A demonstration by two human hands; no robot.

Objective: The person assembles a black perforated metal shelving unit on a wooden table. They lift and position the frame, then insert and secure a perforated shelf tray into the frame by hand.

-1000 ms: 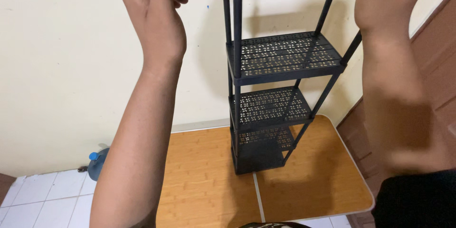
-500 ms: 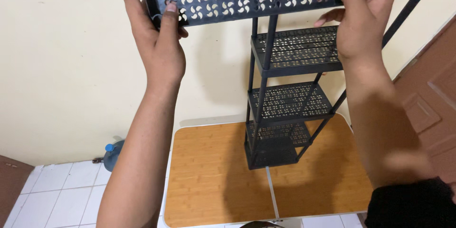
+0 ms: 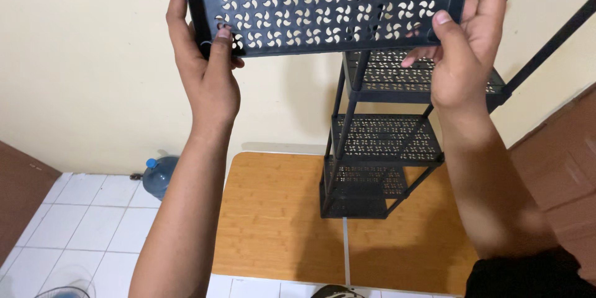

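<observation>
Head view shows the left hand (image 3: pixel 211 77) and right hand (image 3: pixel 462 56) pinching opposite ends of a black perforated shelf panel (image 3: pixel 323 3), held across the upper frame above the shelf rack (image 3: pixel 379 167) on the wooden table (image 3: pixel 273 223).

blue water jug (image 3: pixel 159 175) on white tiled floor (image 3: pixel 74 223)

A wooden-topped bench (image 3: pixel 273 223) with a pale rim and a seam down its middle stands against the cream wall on a white tiled floor (image 3: pixel 81 223), carrying a black perforated multi-tier rack (image 3: pixel 372 167), while a blue-capped water bottle (image 3: pixel 160 175) lies on the tiles beside it.
</observation>
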